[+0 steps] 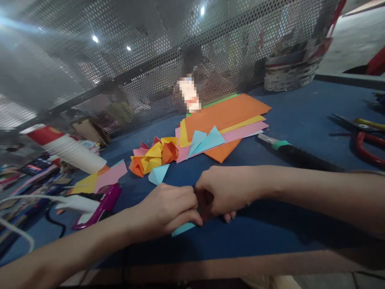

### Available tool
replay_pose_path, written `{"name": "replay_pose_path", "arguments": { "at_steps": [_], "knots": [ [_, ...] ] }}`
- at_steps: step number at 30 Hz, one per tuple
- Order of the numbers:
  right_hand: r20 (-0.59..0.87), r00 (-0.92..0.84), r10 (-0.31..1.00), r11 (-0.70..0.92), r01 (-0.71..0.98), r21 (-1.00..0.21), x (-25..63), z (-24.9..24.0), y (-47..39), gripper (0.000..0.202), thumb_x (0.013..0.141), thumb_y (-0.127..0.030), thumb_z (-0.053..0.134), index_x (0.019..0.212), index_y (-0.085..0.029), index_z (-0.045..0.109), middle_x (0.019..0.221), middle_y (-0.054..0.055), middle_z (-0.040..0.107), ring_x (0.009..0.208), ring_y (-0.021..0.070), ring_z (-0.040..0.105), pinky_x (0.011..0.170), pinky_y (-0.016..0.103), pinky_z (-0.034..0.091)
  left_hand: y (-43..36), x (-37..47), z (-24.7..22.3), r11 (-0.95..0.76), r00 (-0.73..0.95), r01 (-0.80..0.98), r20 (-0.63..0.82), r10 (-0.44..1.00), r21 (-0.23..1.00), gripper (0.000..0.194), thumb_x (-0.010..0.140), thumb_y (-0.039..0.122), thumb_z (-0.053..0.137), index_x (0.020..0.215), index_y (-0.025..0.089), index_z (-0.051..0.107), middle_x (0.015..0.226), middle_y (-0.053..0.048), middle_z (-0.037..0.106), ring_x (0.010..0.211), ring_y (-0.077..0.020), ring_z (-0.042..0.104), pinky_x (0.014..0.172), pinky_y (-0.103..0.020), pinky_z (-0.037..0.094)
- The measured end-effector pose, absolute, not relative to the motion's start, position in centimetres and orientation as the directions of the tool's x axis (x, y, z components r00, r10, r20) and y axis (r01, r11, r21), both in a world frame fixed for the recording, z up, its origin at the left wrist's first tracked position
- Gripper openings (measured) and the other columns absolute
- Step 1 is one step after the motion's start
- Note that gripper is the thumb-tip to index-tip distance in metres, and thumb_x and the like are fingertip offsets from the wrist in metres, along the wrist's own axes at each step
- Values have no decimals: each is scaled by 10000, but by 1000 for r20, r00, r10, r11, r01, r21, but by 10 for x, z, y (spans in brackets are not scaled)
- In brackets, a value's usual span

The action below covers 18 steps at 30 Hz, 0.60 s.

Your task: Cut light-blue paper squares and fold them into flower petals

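My left hand (171,208) and my right hand (219,190) meet over the front part of the blue table. Between their fingers is a piece of light blue paper (183,229), mostly hidden, with one corner showing under my left hand. Both hands are closed, thumbs and fingers pinching at the paper. Just beyond them lies another folded light blue paper (159,174). Behind it sit several folded paper pieces (153,156) in orange, yellow and pink. Two folded light blue pieces (207,141) rest on the stack of coloured sheets (228,114).
A utility knife (300,154) and red-handled pliers (361,140) lie at the right. On the left are stacked paper cups (67,148), a purple object (104,208) with a white cable, and paper scraps (99,178). A perforated metal panel (144,76) and a woven basket (291,70) stand behind.
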State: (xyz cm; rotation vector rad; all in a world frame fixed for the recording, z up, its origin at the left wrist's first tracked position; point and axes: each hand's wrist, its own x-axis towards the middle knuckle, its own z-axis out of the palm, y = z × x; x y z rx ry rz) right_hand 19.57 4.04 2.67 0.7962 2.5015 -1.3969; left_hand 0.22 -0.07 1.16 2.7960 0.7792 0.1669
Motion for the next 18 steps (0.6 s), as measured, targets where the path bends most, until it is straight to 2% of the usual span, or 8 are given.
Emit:
{"name": "replay_pose_path", "arguments": {
  "at_steps": [5, 11, 18],
  "knots": [
    [-401, -842, 361, 407, 529, -745, 196, 28, 41, 131, 692, -282, 579, 725, -157, 602, 541, -19, 610, 522, 138, 630, 475, 187, 473, -1, 2, 15, -844, 868, 483, -2, 496, 231, 340, 984, 356, 361, 807, 182, 593, 769, -12, 617, 689, -132, 586, 570, -229, 364],
    [-404, -838, 366, 401, 534, -744, 197, 28, 40, 118, 681, -258, 560, 730, -157, 597, 544, -14, 617, 535, 145, 638, 477, 187, 461, -2, -1, 17, -897, 906, 414, 28, 423, 157, 367, 993, 329, 334, 759, 190, 580, 698, -5, 574, 649, -145, 526, 547, -256, 331],
    [-407, -829, 383, 409, 548, -730, 196, 27, 40, 138, 668, -240, 534, 749, -152, 603, 554, -7, 625, 532, 145, 638, 459, 177, 445, -5, -13, 16, -887, 892, 448, 9, 452, 110, 426, 999, 349, 290, 746, 205, 601, 682, -15, 537, 635, -160, 478, 511, -285, 276]
  ]
}}
